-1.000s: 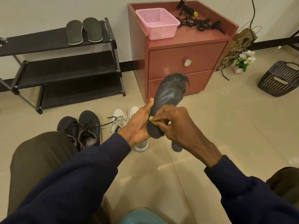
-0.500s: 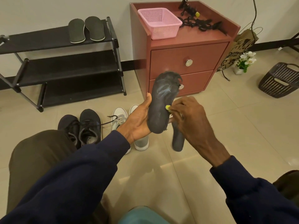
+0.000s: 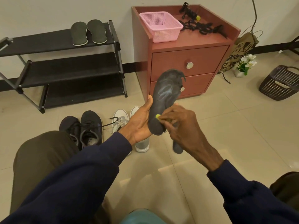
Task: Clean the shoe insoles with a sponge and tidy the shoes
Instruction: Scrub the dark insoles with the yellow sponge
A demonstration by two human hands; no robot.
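My left hand [image 3: 140, 122] holds a dark grey insole [image 3: 166, 96] upright by its heel end, its worn face streaked pale. My right hand [image 3: 177, 125] presses a small yellow sponge [image 3: 157, 116] against the lower half of that insole; only a corner of the sponge shows. A second dark insole [image 3: 177, 147] lies on the floor under my right hand, mostly hidden. A black pair of sneakers [image 3: 84, 128] and a white pair of sneakers [image 3: 124, 122] stand on the tiles in front of my knees. Two grey insoles [image 3: 89, 32] rest on the rack's top shelf.
A black three-tier shoe rack [image 3: 64, 68] stands at left against the wall. A reddish cabinet [image 3: 186, 62] carries a pink basket [image 3: 161, 26] and black straps [image 3: 200, 26]. A paper bag [image 3: 239, 50], a small flower pot [image 3: 244, 65] and a dark woven basket [image 3: 281, 83] sit at right.
My right hand has slid the sponge from the insole's middle back down toward the heel end. The left hand keeps the insole upright in nearly the same place.
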